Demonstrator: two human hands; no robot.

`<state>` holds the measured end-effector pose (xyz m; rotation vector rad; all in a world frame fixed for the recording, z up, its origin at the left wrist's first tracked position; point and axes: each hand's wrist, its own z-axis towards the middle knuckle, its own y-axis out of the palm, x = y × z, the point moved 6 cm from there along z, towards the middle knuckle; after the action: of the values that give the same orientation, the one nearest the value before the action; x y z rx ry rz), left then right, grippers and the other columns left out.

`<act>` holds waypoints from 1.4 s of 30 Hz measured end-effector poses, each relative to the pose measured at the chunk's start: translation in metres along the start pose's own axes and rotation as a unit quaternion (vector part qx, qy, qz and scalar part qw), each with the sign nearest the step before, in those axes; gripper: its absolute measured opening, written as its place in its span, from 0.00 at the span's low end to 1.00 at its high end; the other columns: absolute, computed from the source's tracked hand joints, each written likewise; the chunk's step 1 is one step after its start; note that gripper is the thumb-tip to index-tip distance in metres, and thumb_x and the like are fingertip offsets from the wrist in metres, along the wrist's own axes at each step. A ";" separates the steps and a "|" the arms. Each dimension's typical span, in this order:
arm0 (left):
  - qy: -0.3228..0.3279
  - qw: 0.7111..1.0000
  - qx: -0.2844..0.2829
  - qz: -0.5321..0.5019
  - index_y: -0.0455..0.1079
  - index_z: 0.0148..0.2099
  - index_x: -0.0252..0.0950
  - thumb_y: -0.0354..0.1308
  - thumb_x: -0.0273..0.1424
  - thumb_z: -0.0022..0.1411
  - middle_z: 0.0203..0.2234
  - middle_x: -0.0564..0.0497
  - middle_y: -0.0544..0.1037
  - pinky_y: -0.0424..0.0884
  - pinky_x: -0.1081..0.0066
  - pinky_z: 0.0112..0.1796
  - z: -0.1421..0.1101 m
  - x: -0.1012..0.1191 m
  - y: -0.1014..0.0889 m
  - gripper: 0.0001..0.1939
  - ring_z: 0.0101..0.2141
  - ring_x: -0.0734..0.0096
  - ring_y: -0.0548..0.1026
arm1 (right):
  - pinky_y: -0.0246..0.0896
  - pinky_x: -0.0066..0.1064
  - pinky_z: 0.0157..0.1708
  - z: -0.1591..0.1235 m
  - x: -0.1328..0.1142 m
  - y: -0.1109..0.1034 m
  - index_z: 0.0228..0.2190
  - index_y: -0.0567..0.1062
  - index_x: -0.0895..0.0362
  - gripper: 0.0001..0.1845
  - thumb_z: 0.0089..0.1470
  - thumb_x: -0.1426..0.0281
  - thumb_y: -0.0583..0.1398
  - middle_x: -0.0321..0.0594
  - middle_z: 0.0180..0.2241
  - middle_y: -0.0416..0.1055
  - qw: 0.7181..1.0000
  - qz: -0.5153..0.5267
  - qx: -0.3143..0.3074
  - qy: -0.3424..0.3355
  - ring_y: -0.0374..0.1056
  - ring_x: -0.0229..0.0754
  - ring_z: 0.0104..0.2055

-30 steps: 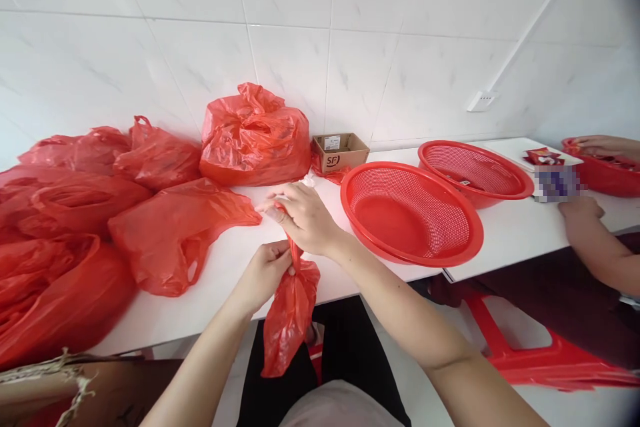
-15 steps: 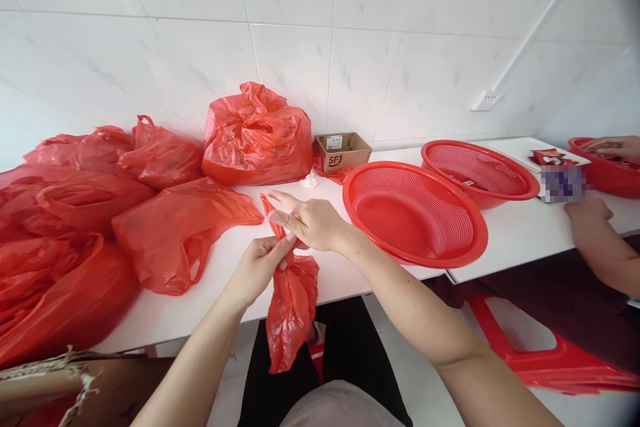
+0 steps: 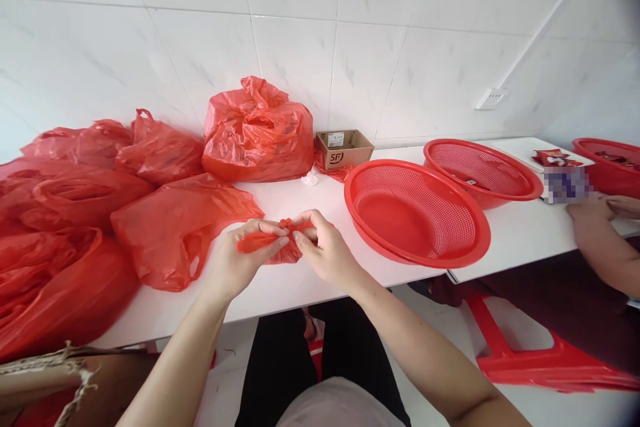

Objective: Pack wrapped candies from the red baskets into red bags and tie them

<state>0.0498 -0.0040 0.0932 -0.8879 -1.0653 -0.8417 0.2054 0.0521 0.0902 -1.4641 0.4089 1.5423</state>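
Both my hands pinch a crumpled red plastic bag (image 3: 286, 253) just over the white table (image 3: 325, 273). My left hand (image 3: 245, 250) grips one side of it between thumb and fingers, with a red fold sticking out over the palm. On the other side my right hand (image 3: 325, 247) pinches the bag close to the left fingertips. Part of the bag is hidden behind the fingers. Just left of my left hand lies a flat red plastic bag (image 3: 170, 227). Right of my right hand stands a red perforated basket (image 3: 415, 213).
Several red plastic bags (image 3: 85, 193) pile up at left, with a full red bag (image 3: 257, 127) by the wall. Behind are a small cardboard box (image 3: 344, 150) and a second red basket (image 3: 483, 170). A co-worker's arm (image 3: 595, 227) rests at right, above a red stool (image 3: 520, 347).
The bag, which hung twisted below the table edge, is now bunched up over the table between my fingers. My right hand has lowered, and both hands pinch it side by side.
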 end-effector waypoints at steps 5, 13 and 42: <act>0.035 0.995 -0.083 0.043 0.75 0.34 0.39 0.65 0.36 0.56 0.33 0.50 0.79 0.74 0.65 0.39 -0.002 0.009 0.010 0.07 0.37 0.63 0.78 | 0.62 0.32 0.41 0.008 -0.009 -0.009 0.40 0.73 0.54 0.11 0.54 0.74 0.58 0.42 0.44 0.72 0.988 -0.055 0.040 -0.138 0.67 0.41 0.45; 0.070 0.994 -0.087 -0.012 0.62 0.39 0.40 0.63 0.29 0.58 0.34 0.53 0.77 0.73 0.68 0.39 -0.006 -0.003 0.013 0.12 0.35 0.69 0.77 | 0.61 0.28 0.33 0.006 0.013 0.010 0.33 0.71 0.55 0.04 0.51 0.71 0.58 0.33 0.30 0.70 0.998 0.048 -0.044 -0.018 0.64 0.34 0.30; 0.090 0.974 -0.181 0.098 0.75 0.34 0.40 0.63 0.34 0.58 0.29 0.51 0.80 0.71 0.73 0.29 -0.015 0.020 0.014 0.04 0.28 0.69 0.76 | 0.53 0.26 0.26 -0.015 -0.012 -0.004 0.27 0.68 0.57 0.04 0.49 0.70 0.60 0.31 0.24 0.64 0.979 0.096 -0.176 0.022 0.59 0.32 0.25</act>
<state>0.0730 -0.0146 0.1066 -1.1777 -0.6624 -0.9446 0.2156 0.0376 0.0988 -1.7750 0.3200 1.8076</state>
